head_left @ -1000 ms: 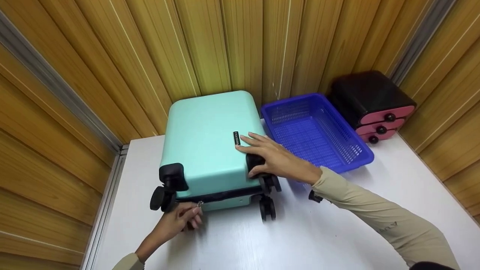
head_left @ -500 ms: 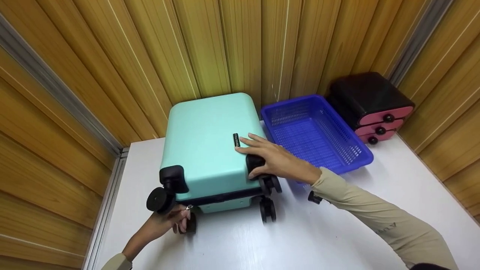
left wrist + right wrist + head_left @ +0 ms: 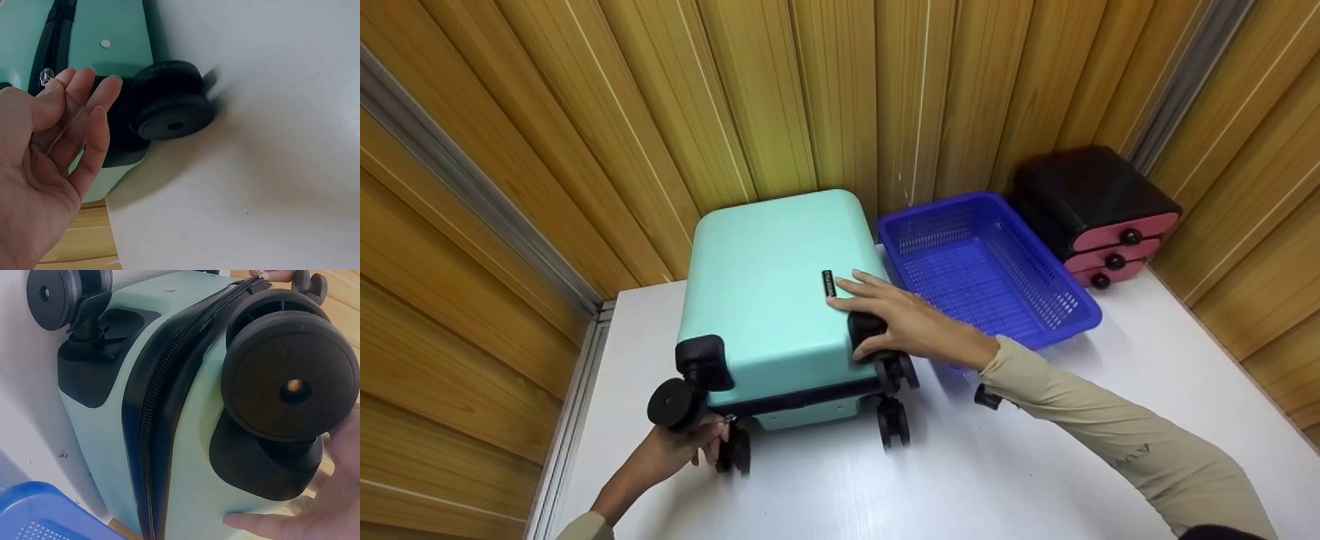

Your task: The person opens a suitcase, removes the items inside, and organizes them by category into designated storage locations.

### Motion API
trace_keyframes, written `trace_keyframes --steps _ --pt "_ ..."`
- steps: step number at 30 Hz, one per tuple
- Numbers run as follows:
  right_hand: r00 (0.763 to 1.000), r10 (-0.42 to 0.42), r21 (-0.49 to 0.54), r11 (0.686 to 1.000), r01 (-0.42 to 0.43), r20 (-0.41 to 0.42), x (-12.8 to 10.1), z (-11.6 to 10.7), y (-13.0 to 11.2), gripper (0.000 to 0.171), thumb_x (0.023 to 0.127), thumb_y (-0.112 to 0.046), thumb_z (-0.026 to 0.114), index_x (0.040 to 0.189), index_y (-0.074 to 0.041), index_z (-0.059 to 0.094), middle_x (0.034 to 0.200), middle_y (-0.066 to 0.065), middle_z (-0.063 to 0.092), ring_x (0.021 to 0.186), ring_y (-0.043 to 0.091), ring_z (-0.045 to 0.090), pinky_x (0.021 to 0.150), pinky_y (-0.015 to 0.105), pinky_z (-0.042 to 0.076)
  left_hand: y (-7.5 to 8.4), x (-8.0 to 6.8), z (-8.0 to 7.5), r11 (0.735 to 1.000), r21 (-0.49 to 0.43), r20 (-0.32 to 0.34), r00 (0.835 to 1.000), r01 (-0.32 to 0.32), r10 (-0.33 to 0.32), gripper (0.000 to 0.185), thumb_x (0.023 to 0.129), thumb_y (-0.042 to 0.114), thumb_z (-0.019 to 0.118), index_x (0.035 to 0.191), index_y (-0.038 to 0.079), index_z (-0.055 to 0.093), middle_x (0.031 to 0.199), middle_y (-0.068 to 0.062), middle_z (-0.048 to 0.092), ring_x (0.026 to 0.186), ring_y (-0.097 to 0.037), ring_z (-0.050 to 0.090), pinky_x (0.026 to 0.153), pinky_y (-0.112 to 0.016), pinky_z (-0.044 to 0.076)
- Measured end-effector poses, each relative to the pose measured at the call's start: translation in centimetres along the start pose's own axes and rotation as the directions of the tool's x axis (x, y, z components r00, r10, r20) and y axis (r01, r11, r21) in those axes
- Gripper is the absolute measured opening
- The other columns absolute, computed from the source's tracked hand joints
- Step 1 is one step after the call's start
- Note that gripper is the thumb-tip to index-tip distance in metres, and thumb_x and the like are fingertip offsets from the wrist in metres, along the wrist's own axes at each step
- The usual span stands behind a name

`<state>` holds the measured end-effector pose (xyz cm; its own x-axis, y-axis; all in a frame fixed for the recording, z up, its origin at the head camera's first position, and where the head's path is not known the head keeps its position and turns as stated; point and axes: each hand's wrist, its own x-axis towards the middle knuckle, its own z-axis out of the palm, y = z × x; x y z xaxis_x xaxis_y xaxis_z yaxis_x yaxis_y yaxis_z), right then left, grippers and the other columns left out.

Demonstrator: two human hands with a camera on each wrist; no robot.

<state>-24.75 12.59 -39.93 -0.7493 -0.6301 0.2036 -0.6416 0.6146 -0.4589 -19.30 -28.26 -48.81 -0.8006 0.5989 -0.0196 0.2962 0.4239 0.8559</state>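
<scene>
A mint-green hard-shell suitcase (image 3: 765, 277) lies flat on the white table, its wheeled end facing me. My left hand (image 3: 679, 451) is at its near left corner, between the upper and lower wheels. Thumb and forefinger pinch the metal zipper pull (image 3: 46, 74), while the other fingers curl loosely beside a black wheel (image 3: 174, 101). The zipper (image 3: 152, 399) runs along a dark band between the two shells. My right hand (image 3: 907, 319) rests spread on the lid's near right corner, fingertips by the small black label (image 3: 829, 283) and thumb over the black corner guard.
A blue perforated basket (image 3: 1084, 319) stands close against the suitcase's right side. Behind it on the right is a black box (image 3: 1099, 187) with pink drawers and round black knobs. Wood-patterned panels (image 3: 780, 97) wall in the white table (image 3: 945, 480) at the back and sides.
My left hand has drawn the zipper pull leftward along the suitcase's near end to the left corner. The upper left wheel has swivelled. My right hand stays on the lid.
</scene>
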Motion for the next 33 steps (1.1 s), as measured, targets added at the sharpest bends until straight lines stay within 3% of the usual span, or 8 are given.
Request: trace_keyframes --steps 3,8,13,20,23,27,30,33 --pt "1.000 0.003 0.008 1.000 -0.003 -0.002 0.0 0.0 0.1 0.079 0.082 -0.045 0.074 0.150 -0.035 0.037 0.164 -0.007 0.022 0.154 0.021 0.011 0.121 0.054 0.021 -0.3 -0.3 -0.2 1.000 0.013 -0.041 0.999 -0.029 0.029 0.019 0.102 0.016 0.051 0.094 0.003 0.063 0.069 -0.017 0.065 0.061 -0.025 0.064 0.048 -0.034 0.051" --pt "1.000 0.008 0.035 0.999 -0.008 -0.001 -0.2 -0.1 0.0 0.078 0.083 -0.044 0.074 0.150 -0.035 0.037 0.164 -0.008 0.021 0.154 0.021 0.010 0.121 0.055 0.021 -0.5 -0.9 -0.9 0.992 0.121 -0.102 0.994 0.042 -0.029 0.015 0.099 0.012 0.056 0.093 0.009 0.068 0.067 -0.006 0.067 0.059 -0.012 0.062 0.052 -0.027 0.051" --pt "1.000 -0.012 0.017 1.000 0.012 0.004 0.0 -0.1 -0.1 0.077 0.083 -0.044 0.073 0.151 -0.033 0.037 0.164 -0.007 0.022 0.154 0.022 0.011 0.121 0.054 0.021 -0.6 -1.5 -1.6 0.942 0.321 -0.169 0.985 0.097 -0.044 0.025 0.095 0.001 0.057 0.079 0.016 0.068 0.063 0.006 0.065 0.057 -0.002 0.057 0.053 -0.021 0.050" --pt "0.999 -0.048 -0.028 0.998 0.048 -0.008 0.0 -0.3 -0.1 0.076 0.084 -0.043 0.073 0.150 -0.031 0.039 0.163 -0.004 0.025 0.153 0.024 0.015 0.120 0.053 0.024 -1.5 -1.4 -3.4 0.865 0.452 -0.342 0.938 0.221 -0.061 0.024 0.091 -0.003 0.060 0.083 0.018 0.070 0.060 0.012 0.059 0.054 0.002 0.051 0.050 -0.019 0.042" --pt "0.999 -0.044 -0.030 0.999 0.044 -0.001 -0.1 -0.3 0.0 0.076 0.084 -0.044 0.073 0.150 -0.031 0.038 0.163 -0.005 0.024 0.154 0.024 0.014 0.120 0.054 0.025 -2.0 -0.4 -4.0 0.839 0.493 -0.398 0.917 0.232 -0.020 0.021 0.091 0.002 0.064 0.085 0.021 0.071 0.059 0.013 0.058 0.053 0.000 0.049 0.052 -0.020 0.041" --pt "0.999 -0.032 -0.029 0.999 0.032 0.002 -0.1 -0.4 0.2 0.076 0.084 -0.045 0.072 0.151 -0.033 0.037 0.164 -0.007 0.023 0.154 0.022 0.012 0.120 0.053 0.024 -2.4 1.3 -4.1 0.804 0.544 -0.460 0.887 0.240 0.046 0.012 0.092 0.009 0.066 0.092 0.015 0.076 0.068 0.006 0.069 0.058 -0.005 0.054 0.057 -0.027 0.045" --pt "0.999 -0.033 -0.022 0.999 0.033 0.002 0.0 -0.2 0.4 0.076 0.084 -0.046 0.072 0.151 -0.033 0.037 0.164 -0.007 0.023 0.154 0.022 0.012 0.121 0.053 0.023 -2.6 1.9 -4.0 0.801 0.544 -0.485 0.873 0.252 0.055 0.011 0.092 0.012 0.067 0.097 0.010 0.077 0.080 -0.003 0.075 0.065 -0.011 0.061 0.061 -0.034 0.049" --pt "0.999 -0.038 -0.012 0.999 0.038 -0.015 0.0 0.0 0.7 0.073 0.086 -0.047 0.070 0.150 -0.034 0.038 0.163 -0.006 0.025 0.154 0.022 0.014 0.120 0.054 0.024 -2.7 2.1 -3.9 0.828 0.500 -0.487 0.873 0.255 0.026 0.013 0.092 0.012 0.067 0.100 0.009 0.076 0.087 -0.006 0.077 0.073 -0.017 0.067 0.067 -0.038 0.052"
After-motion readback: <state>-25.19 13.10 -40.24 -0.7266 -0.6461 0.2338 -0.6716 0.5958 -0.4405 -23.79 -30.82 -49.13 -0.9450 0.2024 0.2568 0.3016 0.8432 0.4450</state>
